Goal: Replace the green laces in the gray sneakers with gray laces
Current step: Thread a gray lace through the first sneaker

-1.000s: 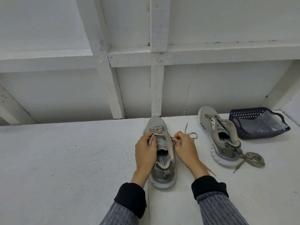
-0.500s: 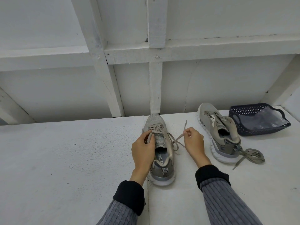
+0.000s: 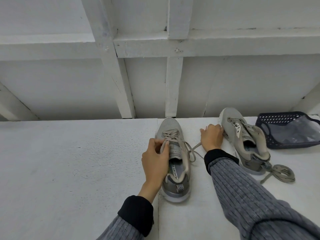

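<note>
White bench [image 3: 69, 161]: right hand [image 3: 211, 137] has drawn the pinched lace end [image 3: 195, 148] farther from the near sneaker [image 3: 174, 160]; left hand [image 3: 156, 158] pinches laces, so one eyelet row looks threaded.

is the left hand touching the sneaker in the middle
Touching. The head view shows the left hand against the middle sneaker, fingers pinching its lace beside the tongue, with no gap visible.
</note>
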The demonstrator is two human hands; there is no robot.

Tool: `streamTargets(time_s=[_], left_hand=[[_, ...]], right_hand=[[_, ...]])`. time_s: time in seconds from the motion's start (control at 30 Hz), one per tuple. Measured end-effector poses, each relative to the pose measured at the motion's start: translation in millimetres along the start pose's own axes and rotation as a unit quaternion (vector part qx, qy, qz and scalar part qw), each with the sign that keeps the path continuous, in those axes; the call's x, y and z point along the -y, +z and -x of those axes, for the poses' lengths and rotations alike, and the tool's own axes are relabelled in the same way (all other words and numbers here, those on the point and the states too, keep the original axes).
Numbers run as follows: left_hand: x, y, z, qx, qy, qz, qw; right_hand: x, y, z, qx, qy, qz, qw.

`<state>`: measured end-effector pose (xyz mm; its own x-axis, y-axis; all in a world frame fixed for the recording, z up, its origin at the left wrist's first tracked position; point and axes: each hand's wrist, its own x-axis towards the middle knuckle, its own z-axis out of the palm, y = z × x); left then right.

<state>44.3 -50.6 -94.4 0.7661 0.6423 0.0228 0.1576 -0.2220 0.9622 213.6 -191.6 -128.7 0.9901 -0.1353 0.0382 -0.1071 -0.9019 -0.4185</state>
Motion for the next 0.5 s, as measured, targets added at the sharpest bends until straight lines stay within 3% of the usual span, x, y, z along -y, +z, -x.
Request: streamTargets(time_s=[0.17, 0.33, 0.5], left_hand=[[1, 1, -1, -0.004, -0.007, 0.008, 1.000], [-2, -1, 1, -0.003, -0.010, 0.029, 1.000], [2, -1, -2, -0.022, -0.049, 0.077, 0.996]], right_hand=[[2, 6, 10, 0.007, -0.050, -0.041, 0.998], [40, -37, 41, 0.065, -0.104, -0.313, 0.942], [59, -63, 92, 0.101, -0.198, -0.318, 0.922]])
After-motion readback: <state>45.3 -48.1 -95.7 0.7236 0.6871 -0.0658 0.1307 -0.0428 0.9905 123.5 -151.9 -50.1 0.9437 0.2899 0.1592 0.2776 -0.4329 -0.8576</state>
